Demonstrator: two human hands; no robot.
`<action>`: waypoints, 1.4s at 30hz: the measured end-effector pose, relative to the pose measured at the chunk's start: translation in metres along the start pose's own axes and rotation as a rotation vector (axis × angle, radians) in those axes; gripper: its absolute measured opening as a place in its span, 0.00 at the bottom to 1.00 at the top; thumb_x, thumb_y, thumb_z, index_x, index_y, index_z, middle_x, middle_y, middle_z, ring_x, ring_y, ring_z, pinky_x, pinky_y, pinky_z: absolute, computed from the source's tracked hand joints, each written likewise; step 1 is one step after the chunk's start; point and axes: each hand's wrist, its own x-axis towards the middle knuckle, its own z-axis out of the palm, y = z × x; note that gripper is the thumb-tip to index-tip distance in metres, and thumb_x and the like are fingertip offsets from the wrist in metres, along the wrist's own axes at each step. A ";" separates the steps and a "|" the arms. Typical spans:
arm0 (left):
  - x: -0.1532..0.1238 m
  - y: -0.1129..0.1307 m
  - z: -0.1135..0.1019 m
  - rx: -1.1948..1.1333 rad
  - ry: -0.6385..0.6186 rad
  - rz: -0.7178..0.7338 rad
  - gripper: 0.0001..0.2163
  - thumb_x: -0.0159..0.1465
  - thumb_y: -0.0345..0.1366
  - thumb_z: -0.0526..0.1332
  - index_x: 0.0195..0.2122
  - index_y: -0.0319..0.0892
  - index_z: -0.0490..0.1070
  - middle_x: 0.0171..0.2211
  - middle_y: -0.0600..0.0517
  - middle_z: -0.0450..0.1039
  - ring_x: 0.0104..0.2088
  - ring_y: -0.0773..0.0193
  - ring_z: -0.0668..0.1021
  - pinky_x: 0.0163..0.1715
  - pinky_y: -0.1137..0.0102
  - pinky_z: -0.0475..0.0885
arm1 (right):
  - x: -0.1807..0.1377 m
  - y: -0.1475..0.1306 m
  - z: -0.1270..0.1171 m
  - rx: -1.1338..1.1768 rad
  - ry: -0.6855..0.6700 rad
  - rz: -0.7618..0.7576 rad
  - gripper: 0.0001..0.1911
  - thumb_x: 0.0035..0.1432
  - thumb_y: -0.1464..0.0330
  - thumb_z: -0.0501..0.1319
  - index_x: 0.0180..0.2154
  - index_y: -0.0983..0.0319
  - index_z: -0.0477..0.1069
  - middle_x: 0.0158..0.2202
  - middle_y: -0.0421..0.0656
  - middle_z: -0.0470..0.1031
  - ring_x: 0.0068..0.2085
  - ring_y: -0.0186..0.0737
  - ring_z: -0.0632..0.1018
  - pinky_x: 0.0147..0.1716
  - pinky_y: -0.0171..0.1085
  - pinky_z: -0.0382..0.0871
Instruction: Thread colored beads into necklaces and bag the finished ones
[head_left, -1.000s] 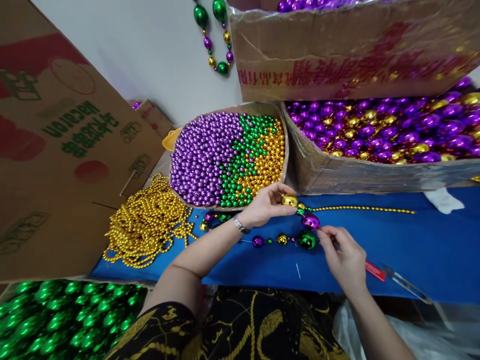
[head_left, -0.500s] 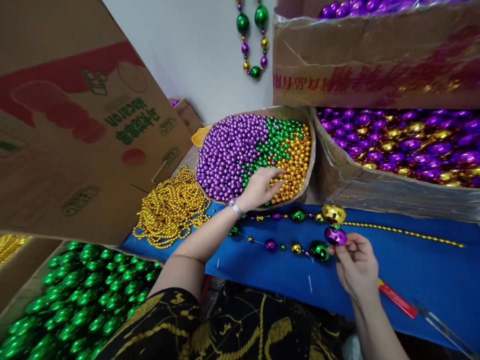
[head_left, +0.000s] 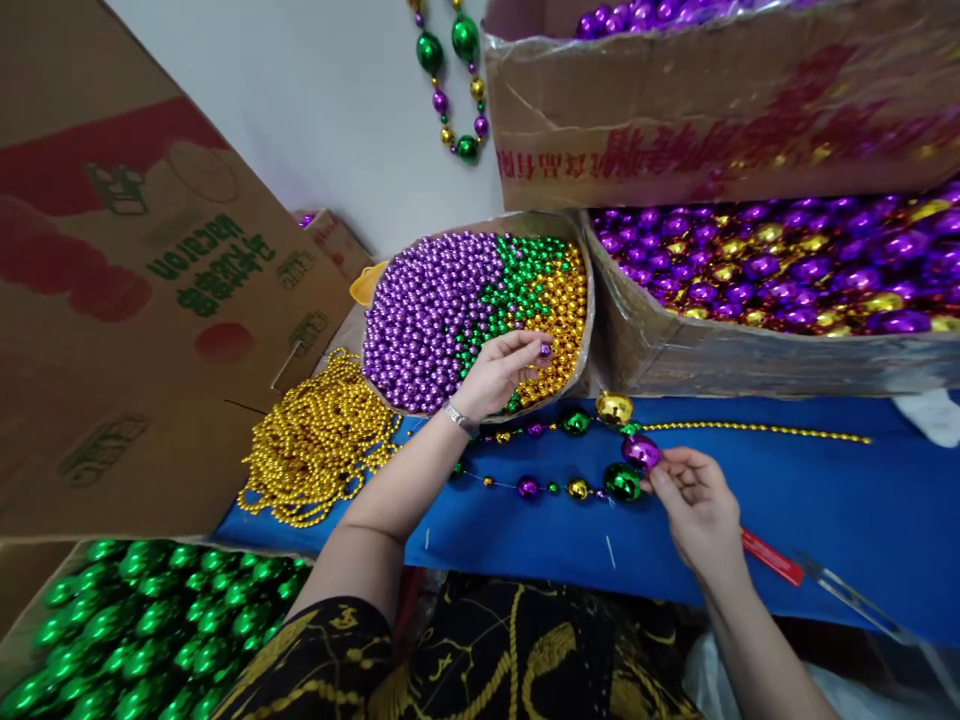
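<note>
Over the box of small purple, green and gold beads (head_left: pixel 590 300), my left hand (head_left: pixel 495 370) pinches a small purple bead (head_left: pixel 545 350) between thumb and fingertips. My right hand (head_left: pixel 701 505) is closed on a strand of beads (head_left: pixel 527 487) at its large purple bead (head_left: pixel 641 452). Beside that lie a large green bead (head_left: pixel 622 482) and a large gold bead (head_left: pixel 615 408). The strand loops leftward over the blue table, mixing purple, green and gold beads, with bare thread showing between some. My left forearm hides part of it.
Gold bead chains (head_left: pixel 319 440) are heaped at left, and one gold chain (head_left: pixel 780 433) lies straight at right. A red-handled tool (head_left: pixel 772 556) rests near my right wrist. Boxes of large purple-gold beads (head_left: pixel 795 265) and green beads (head_left: pixel 157 630) flank the table. A finished-looking necklace (head_left: pixel 466 148) hangs behind.
My left hand has lifted slightly from the small beads, and a purple bead now shows in its fingertips. My right hand keeps hold of the strand. The camera view has shifted rightward.
</note>
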 end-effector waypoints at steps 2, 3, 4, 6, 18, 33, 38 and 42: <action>-0.011 0.002 0.017 -0.184 -0.064 -0.080 0.15 0.59 0.44 0.67 0.44 0.42 0.76 0.38 0.49 0.77 0.34 0.68 0.78 0.31 0.73 0.70 | 0.000 -0.006 0.001 -0.021 0.001 0.006 0.16 0.55 0.61 0.68 0.43 0.59 0.69 0.31 0.40 0.75 0.29 0.35 0.79 0.30 0.35 0.77; -0.015 0.002 0.024 -0.227 -0.086 -0.110 0.14 0.59 0.43 0.68 0.43 0.42 0.77 0.37 0.49 0.77 0.34 0.68 0.77 0.30 0.73 0.70 | 0.000 -0.009 0.002 -0.026 0.001 0.006 0.16 0.55 0.61 0.68 0.42 0.59 0.69 0.31 0.40 0.75 0.29 0.35 0.79 0.30 0.35 0.77; -0.018 0.002 0.029 -0.253 -0.106 -0.131 0.13 0.59 0.42 0.68 0.42 0.42 0.78 0.37 0.49 0.77 0.34 0.68 0.77 0.29 0.74 0.69 | 0.000 -0.011 0.002 -0.029 -0.001 0.005 0.16 0.55 0.61 0.68 0.42 0.59 0.69 0.31 0.40 0.75 0.29 0.35 0.79 0.30 0.35 0.77; -0.020 0.000 0.037 -0.278 -0.134 -0.145 0.12 0.59 0.41 0.68 0.41 0.43 0.78 0.38 0.49 0.78 0.34 0.69 0.77 0.29 0.74 0.69 | 0.000 -0.016 0.002 -0.032 -0.002 0.001 0.15 0.55 0.60 0.68 0.42 0.59 0.69 0.30 0.39 0.74 0.29 0.34 0.79 0.30 0.35 0.78; -0.022 0.000 0.048 -0.230 -0.165 -0.152 0.12 0.60 0.41 0.68 0.42 0.43 0.80 0.34 0.50 0.77 0.33 0.70 0.77 0.28 0.77 0.70 | -0.002 -0.017 -0.007 -0.068 -0.018 0.003 0.14 0.56 0.59 0.67 0.41 0.58 0.69 0.30 0.39 0.74 0.29 0.34 0.78 0.30 0.33 0.76; -0.015 -0.010 0.103 0.301 -0.297 0.242 0.09 0.60 0.40 0.68 0.35 0.38 0.77 0.33 0.48 0.80 0.33 0.68 0.79 0.33 0.73 0.74 | -0.007 0.014 -0.043 -0.283 0.082 -0.036 0.14 0.61 0.63 0.60 0.48 0.58 0.65 0.41 0.43 0.76 0.39 0.38 0.81 0.39 0.37 0.77; -0.018 -0.013 0.130 0.414 -0.309 0.486 0.07 0.63 0.38 0.65 0.33 0.39 0.76 0.33 0.50 0.80 0.34 0.69 0.79 0.35 0.73 0.73 | -0.008 0.002 -0.065 -0.696 0.045 -0.111 0.15 0.61 0.66 0.57 0.50 0.60 0.68 0.47 0.48 0.75 0.31 0.36 0.79 0.34 0.39 0.76; -0.022 0.011 0.142 0.425 -0.257 0.616 0.08 0.65 0.38 0.63 0.34 0.39 0.74 0.29 0.53 0.78 0.28 0.73 0.76 0.30 0.76 0.70 | 0.002 -0.043 -0.059 -0.855 0.052 -0.344 0.17 0.66 0.66 0.55 0.55 0.58 0.69 0.52 0.48 0.74 0.39 0.39 0.80 0.43 0.40 0.75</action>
